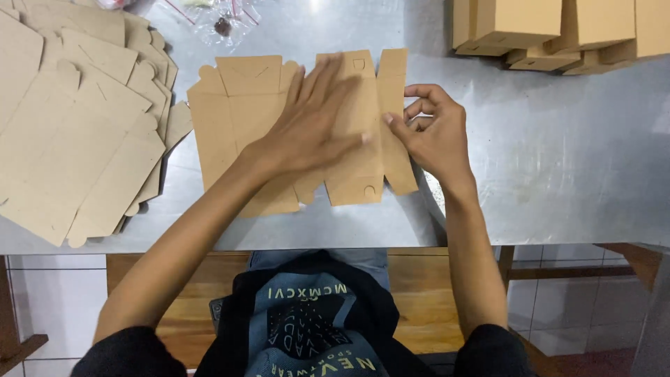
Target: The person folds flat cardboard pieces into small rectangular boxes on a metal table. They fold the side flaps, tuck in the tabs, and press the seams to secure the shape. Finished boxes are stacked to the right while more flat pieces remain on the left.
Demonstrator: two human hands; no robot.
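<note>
fingers of the left hand (314,126) press flat, spread on the cardboard blank (230,119); right hand (433,132) pinches its edge.

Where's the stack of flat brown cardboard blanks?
Head view: the stack of flat brown cardboard blanks lies on the metal table, far left, beside the blank under the left hand.

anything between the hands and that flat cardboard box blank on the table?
Nothing visible. The left hand lies flat on the box blank, and the right hand pinches its right-hand flap. The stack of blanks and the folded boxes sit off to the sides.
</note>
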